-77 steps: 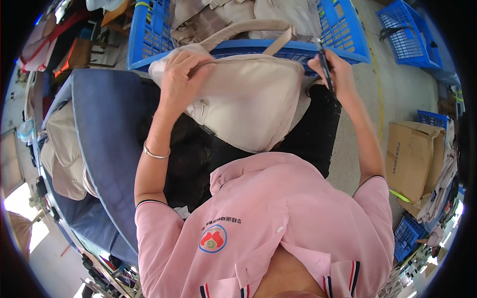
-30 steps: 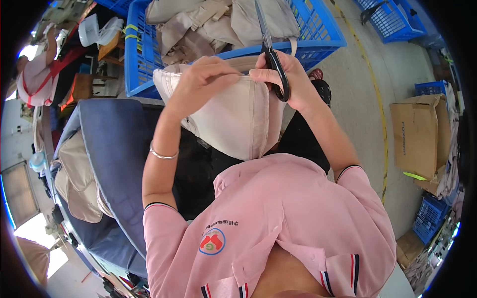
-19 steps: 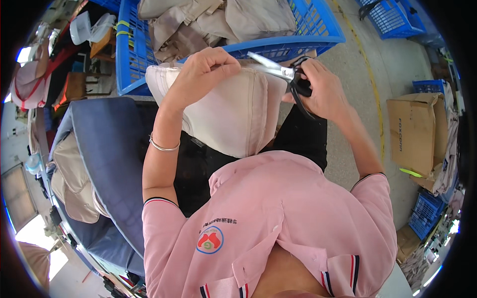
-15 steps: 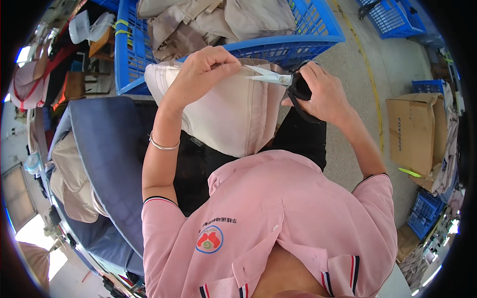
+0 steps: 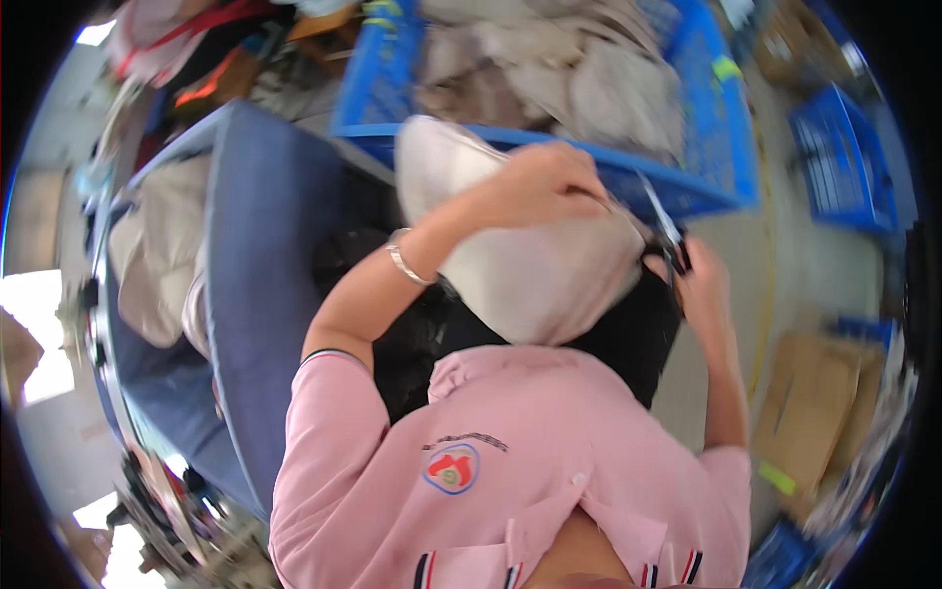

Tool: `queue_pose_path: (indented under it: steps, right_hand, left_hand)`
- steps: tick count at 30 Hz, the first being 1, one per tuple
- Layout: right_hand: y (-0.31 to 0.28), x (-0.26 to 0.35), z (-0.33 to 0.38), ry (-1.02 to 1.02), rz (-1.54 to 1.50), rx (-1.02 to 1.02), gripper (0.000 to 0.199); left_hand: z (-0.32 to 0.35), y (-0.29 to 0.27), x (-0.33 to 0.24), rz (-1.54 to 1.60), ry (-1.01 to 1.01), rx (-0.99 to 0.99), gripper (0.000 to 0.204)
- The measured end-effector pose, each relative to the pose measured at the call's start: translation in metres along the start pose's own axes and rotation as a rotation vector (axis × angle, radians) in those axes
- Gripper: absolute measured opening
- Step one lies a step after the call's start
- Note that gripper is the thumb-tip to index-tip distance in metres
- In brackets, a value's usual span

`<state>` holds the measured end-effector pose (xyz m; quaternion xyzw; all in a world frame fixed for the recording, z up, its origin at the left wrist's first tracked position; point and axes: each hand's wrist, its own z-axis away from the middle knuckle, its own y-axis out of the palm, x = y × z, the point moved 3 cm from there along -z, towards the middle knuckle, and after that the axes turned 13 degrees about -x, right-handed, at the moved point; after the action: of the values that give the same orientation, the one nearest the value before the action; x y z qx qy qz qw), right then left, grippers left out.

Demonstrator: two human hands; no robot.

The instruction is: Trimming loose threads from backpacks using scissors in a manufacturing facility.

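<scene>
A cream sewn fabric piece (image 5: pixel 530 280) with seams near its right side rests against my dark-trousered lap, its top standing up. My left hand (image 5: pixel 549 185), with a silver bracelet at the wrist, reaches across that top edge. Its fingers are curled and pinched at the fabric's edge; motion blur hides the fingertips in part. To the right, my right hand (image 5: pixel 705 285) grips the black handles of a pair of scissors (image 5: pixel 670 224). The silver blades point up and slightly left, apart from the fabric. They look close together, but are smeared.
Just ahead, a blue plastic crate (image 5: pixel 628 169) holds heaped beige fabric pieces. A dark blue padded panel (image 5: pixel 265 265) stands at my left, with more beige pieces (image 5: pixel 162 255) beyond it. A cardboard box (image 5: pixel 810 417) and another blue crate (image 5: pixel 844 162) sit on the right-hand floor.
The view has swung, shifting the scene. The scissors have drawn away from my left hand and the fabric edge; their blades were spread and pointing left, and now point upward.
</scene>
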<state>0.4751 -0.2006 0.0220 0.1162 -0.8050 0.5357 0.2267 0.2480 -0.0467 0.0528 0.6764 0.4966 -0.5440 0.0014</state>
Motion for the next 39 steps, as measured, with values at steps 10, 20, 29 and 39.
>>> queue_pose_path:
  steps: [10,20,29,39]
  right_hand:
    - [0.022,-0.01,0.03,0.197,-0.145,0.058,0.045]
    - [0.077,-0.01,0.037,0.244,-0.216,0.255,0.046]
    - [0.085,-0.031,0.044,0.232,0.011,0.319,0.054]
    - [0.083,-0.086,0.065,0.425,0.067,0.166,0.058]
  left_hand:
    - [0.112,-0.262,-0.04,-0.053,-0.345,-1.278,0.02]
    - [0.478,-0.621,-0.108,-0.766,-0.614,-1.89,0.047]
    - [0.477,-0.451,0.117,-0.675,-1.238,-1.047,0.056]
    - [0.166,-0.385,0.171,-0.72,-0.558,-0.841,0.029]
